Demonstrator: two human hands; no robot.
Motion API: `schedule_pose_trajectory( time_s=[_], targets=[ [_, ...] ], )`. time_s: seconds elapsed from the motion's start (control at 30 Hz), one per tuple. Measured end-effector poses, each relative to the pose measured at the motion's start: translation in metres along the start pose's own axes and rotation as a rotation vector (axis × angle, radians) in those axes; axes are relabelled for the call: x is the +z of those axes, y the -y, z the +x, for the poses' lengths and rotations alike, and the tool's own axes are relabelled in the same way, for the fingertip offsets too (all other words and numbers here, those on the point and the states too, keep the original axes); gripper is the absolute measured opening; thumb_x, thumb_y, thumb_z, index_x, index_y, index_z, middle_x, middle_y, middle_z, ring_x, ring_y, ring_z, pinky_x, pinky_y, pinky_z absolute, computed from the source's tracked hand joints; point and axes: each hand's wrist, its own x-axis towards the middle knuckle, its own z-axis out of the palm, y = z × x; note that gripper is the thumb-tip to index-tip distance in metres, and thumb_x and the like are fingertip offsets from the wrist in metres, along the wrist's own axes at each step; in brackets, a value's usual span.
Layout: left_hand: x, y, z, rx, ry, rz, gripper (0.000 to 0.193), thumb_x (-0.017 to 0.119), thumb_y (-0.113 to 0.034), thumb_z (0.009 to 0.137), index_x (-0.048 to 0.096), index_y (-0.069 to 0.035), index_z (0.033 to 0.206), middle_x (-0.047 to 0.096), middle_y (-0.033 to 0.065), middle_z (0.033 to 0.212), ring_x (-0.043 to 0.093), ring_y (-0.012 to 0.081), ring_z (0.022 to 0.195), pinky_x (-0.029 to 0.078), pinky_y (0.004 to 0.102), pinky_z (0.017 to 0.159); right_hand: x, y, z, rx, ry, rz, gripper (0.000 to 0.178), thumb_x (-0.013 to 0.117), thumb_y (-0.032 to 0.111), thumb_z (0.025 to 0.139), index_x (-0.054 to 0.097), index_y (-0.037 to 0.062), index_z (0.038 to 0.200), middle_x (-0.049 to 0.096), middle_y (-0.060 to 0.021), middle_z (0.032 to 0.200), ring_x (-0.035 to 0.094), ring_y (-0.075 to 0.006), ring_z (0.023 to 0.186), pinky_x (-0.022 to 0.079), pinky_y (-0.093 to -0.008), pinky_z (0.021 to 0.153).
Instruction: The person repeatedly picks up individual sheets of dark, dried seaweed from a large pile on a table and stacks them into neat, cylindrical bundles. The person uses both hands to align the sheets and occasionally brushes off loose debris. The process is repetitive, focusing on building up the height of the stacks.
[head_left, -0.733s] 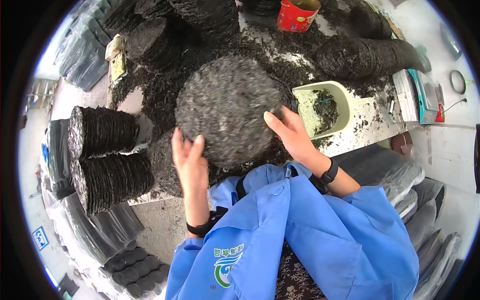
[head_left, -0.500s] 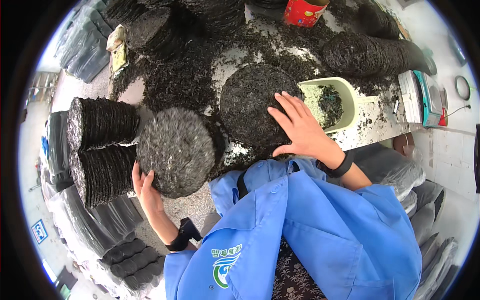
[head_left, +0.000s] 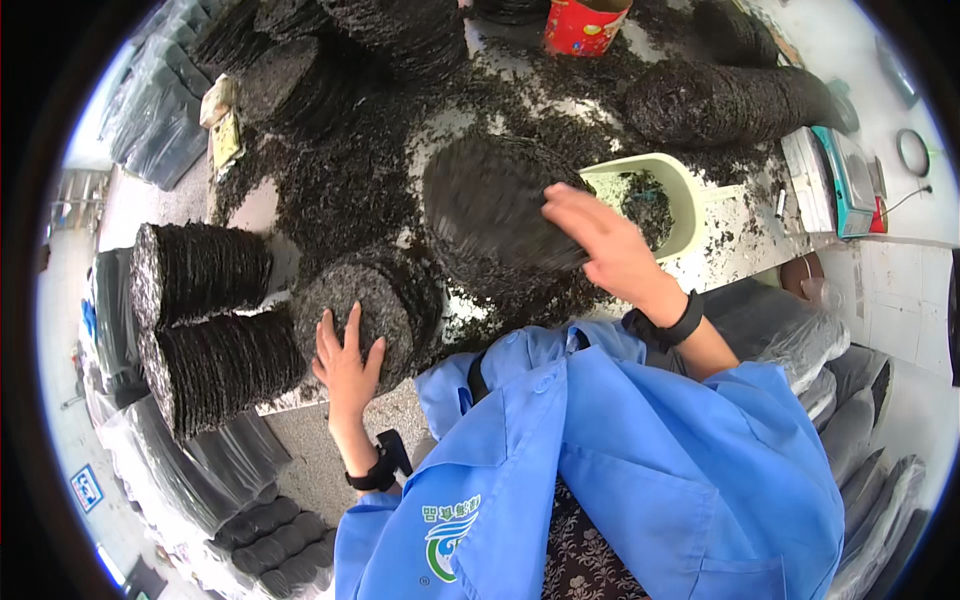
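Two bare hands. Left hand [head_left: 348,362] flat on one round dark pile [head_left: 326,290] at the front of the desk [head_left: 256,206], with fingers spread and grip wide apart. Right hand [head_left: 618,248] at the right edge of a second round pile [head_left: 478,200], blurry on top, just beside one pale green dustpan [head_left: 686,208]. Cannot tell that grip, apart or clamped. Far left, two bumpy black stacks [head_left: 210,270] on their sides, side by side. At the back, one red bucket [head_left: 584,30].
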Motion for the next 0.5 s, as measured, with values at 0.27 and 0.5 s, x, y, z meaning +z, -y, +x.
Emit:
schedule_pose_trajectory(
  time_s=[0.27, 0.5],
  targets=[
    [-0.034, -0.044, 0.018, 0.286, -0.27, -0.376, 0.044, 0.055, -0.026, 0.092, 0.05, -0.006, 0.13, 0.048, 0.0179, 0.132, 0.039, 0.034, 0.129, 0.033, 0.0479, 0.104, -0.006, -0.026, -0.001, 0.693, -0.762, 1.223, 0.029, 0.063, 0.008, 0.088, 0.055, 0.0005, 0.116, 0.061, -0.005, 0.109, 0.057, -0.0123, 0.096, 0.047, -0.028, 0.084],
    [-0.023, -0.117, 0.019, -0.084, -0.178, -1.764, 0.063, 0.057, -0.002, 0.09, 0.023, 0.003, 0.143, 0.044, 0.0146, 0.133, 0.051, 0.0171, 0.11, 0.043, 0.029, 0.093, 0.039, 0.046, 0.019, 0.652, -0.233, 1.191, 0.04, 0.065, 0.02, 0.089, 0.052, -0.0039, 0.119, 0.061, -0.0075, 0.112, 0.058, -0.0138, 0.096, 0.047, -0.03, 0.086]
  ],
)
